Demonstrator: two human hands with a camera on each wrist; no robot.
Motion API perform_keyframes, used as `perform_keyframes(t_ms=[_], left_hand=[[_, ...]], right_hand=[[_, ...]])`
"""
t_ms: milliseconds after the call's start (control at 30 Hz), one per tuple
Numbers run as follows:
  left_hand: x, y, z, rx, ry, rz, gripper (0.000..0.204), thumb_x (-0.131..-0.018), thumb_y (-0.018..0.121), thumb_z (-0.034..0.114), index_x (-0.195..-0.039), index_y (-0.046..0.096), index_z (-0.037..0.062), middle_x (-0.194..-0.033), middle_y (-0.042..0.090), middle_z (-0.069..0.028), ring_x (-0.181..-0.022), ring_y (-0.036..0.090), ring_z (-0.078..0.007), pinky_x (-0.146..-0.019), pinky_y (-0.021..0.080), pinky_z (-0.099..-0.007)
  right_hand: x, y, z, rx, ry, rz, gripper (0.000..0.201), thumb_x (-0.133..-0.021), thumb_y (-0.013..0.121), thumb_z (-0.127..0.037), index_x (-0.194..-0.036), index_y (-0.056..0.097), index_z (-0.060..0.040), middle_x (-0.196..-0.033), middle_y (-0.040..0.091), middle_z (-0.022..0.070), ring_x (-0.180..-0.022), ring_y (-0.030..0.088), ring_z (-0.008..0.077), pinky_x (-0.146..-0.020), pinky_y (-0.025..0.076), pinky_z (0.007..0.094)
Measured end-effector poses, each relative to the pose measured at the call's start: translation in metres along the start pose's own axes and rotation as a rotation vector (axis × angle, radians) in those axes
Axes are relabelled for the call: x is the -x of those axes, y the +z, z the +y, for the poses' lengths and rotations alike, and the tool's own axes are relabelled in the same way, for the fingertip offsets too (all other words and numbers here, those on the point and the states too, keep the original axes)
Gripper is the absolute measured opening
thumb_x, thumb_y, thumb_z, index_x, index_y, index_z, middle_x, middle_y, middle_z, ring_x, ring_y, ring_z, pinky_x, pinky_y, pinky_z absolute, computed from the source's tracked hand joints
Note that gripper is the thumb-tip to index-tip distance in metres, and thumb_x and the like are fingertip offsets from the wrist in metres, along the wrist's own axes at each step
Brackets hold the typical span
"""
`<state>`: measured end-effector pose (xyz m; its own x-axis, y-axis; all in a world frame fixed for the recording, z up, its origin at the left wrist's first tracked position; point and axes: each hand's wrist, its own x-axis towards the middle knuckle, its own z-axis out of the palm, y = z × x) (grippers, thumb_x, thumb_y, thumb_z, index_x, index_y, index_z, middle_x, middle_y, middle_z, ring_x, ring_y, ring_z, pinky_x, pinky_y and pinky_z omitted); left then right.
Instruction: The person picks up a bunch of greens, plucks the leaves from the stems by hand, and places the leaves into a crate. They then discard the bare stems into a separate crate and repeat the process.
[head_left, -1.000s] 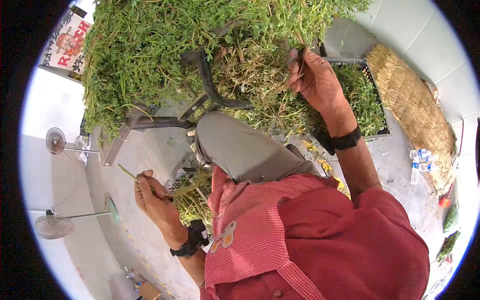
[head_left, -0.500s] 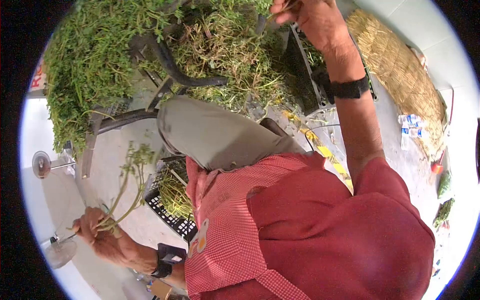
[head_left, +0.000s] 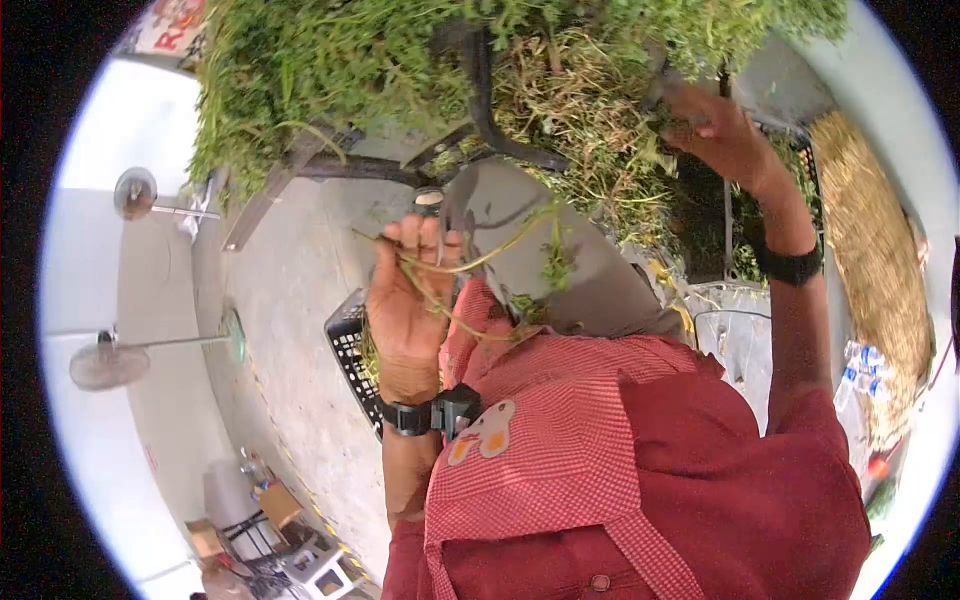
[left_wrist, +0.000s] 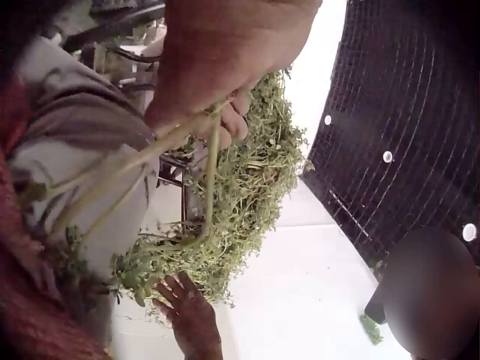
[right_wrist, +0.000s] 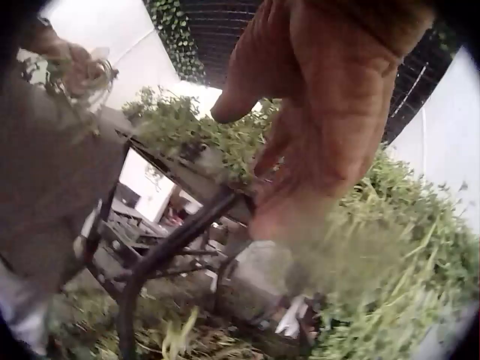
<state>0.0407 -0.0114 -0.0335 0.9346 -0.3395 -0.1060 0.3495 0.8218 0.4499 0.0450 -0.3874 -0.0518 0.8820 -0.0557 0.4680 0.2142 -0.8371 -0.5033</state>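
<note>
My left hand is palm up over the lap, its fingers bent over a few long green leafy stems. In the left wrist view the stems run from under the fingers down toward the grey trousers. At upper right, my right hand is blurred, with loosely bent fingers and no stem showing in them. Below it lies a heap of pale, rooty stems. In the right wrist view its fingers hang beside a mound of leafy greens.
A big pile of greens covers a stand with a dark curved metal bar. A black crate is beside the left forearm. Rolled straw matting and water bottles lie at right; fans stand at left.
The left hand swung out left with the leafy stems, then came back over the lap. The right hand, earlier pinching stems, has moved up and back down and has let them go.
</note>
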Motion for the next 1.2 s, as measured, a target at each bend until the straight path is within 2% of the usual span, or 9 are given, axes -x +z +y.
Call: perform_keyframes(t_ms=[33,133,233,367,433,533,800,1100,1200], left_hand=[[0.005,0.004,-0.001,-0.006,0.019,0.04,0.022,-0.095,0.041,0.023,-0.102,0.058,0.0097,-0.102,0.063,-0.006,-0.102,0.057,-0.0231,-0.1,0.034,-0.0474],[0.012,0.013,0.008,-0.016,0.053,0.014,0.022,-0.095,0.041,0.023,-0.1,0.059,0.0097,-0.1,0.064,-0.006,-0.102,0.057,-0.0238,-0.1,0.035,-0.0471],[0.014,0.007,0.014,-0.01,0.066,-0.141,0.022,-0.095,0.042,0.023,-0.102,0.058,0.0091,-0.104,0.063,-0.0065,-0.104,0.057,-0.0241,-0.098,0.037,-0.0451],[0.02,0.008,0.013,0.016,0.088,-0.127,0.023,-0.095,0.042,0.024,-0.103,0.057,0.0085,-0.106,0.062,-0.0072,-0.106,0.056,-0.0247,-0.099,0.038,-0.0439],[0.026,0.018,0.012,0.086,0.073,-0.085,0.022,-0.094,0.043,0.023,-0.103,0.057,0.0081,-0.109,0.061,-0.008,-0.108,0.055,-0.0252,-0.101,0.036,-0.0442],[0.027,0.021,0.015,0.145,0.11,-0.109,0.021,-0.094,0.044,0.022,-0.103,0.057,0.0078,-0.111,0.061,-0.0089,-0.111,0.054,-0.0259,-0.103,0.034,-0.0449],[0.025,0.027,-0.006,0.171,0.109,-0.131,0.024,-0.095,0.042,0.024,-0.107,0.053,0.0072,-0.122,0.053,-0.0108,-0.12,0.045,-0.0258,-0.104,0.034,-0.0469],[0.025,0.032,-0.012,0.105,0.117,-0.141,0.028,-0.097,0.037,0.026,-0.11,0.049,0.0047,-0.126,0.049,-0.0155,-0.124,0.041,-0.0266,-0.103,0.037,-0.0416],[0.024,0.03,-0.008,0.134,0.098,-0.023,0.027,-0.096,0.038,0.025,-0.11,0.048,0.0036,-0.125,0.049,-0.0168,-0.12,0.045,-0.0269,-0.102,0.039,-0.0417]], right_hand=[[0.003,0.004,-0.01,-0.282,0.059,-0.206,0.044,-0.079,0.067,-0.032,-0.112,0.058,-0.005,-0.092,0.067,0.012,-0.082,0.065,0.0227,-0.071,0.052,0.0303],[0.005,0.024,-0.067,-0.546,-0.025,-0.279,0.033,-0.078,0.066,-0.023,-0.105,0.062,-0.0048,-0.091,0.066,0.0121,-0.076,0.065,0.0218,-0.065,0.051,0.0293],[0.008,0.028,-0.113,-0.536,-0.142,-0.284,0.026,-0.078,0.065,-0.016,-0.1,0.063,-0.003,-0.085,0.065,0.013,-0.069,0.064,0.022,-0.061,0.05,0.0296],[0.01,0.028,-0.155,-0.574,-0.231,-0.266,0.022,-0.078,0.062,-0.013,-0.098,0.063,-0.0034,-0.081,0.064,0.0142,-0.069,0.063,0.0243,-0.062,0.049,0.0304],[0.01,0.021,-0.174,-0.51,-0.131,-0.392,0.02,-0.078,0.063,-0.017,-0.094,0.064,-0.0054,-0.08,0.063,0.0133,-0.073,0.062,0.0268,-0.063,0.049,0.0324],[0.027,0.009,-0.204,-0.469,-0.271,-0.364,0.019,-0.078,0.064,-0.021,-0.091,0.065,-0.0074,-0.08,0.063,0.0112,-0.075,0.062,0.0259,-0.065,0.049,0.034],[0.043,0.038,-0.224,-0.495,-0.283,-0.325,0.034,-0.074,0.068,-0.027,-0.103,0.059,-0.0122,-0.077,0.062,0.0062,-0.071,0.062,0.0239,-0.061,0.048,0.0328],[0.042,0.056,-0.213,-0.552,-0.179,-0.23,0.023,-0.075,0.066,-0.021,-0.091,0.059,-0.0078,-0.072,0.059,0.0095,-0.067,0.061,0.0278,-0.059,0.047,0.0364],[0.05,0.048,-0.213,-0.429,-0.184,-0.336,0.016,-0.077,0.063,-0.017,-0.087,0.058,-0.0061,-0.073,0.059,0.0102,-0.068,0.06,0.0295,-0.059,0.046,0.0375]])
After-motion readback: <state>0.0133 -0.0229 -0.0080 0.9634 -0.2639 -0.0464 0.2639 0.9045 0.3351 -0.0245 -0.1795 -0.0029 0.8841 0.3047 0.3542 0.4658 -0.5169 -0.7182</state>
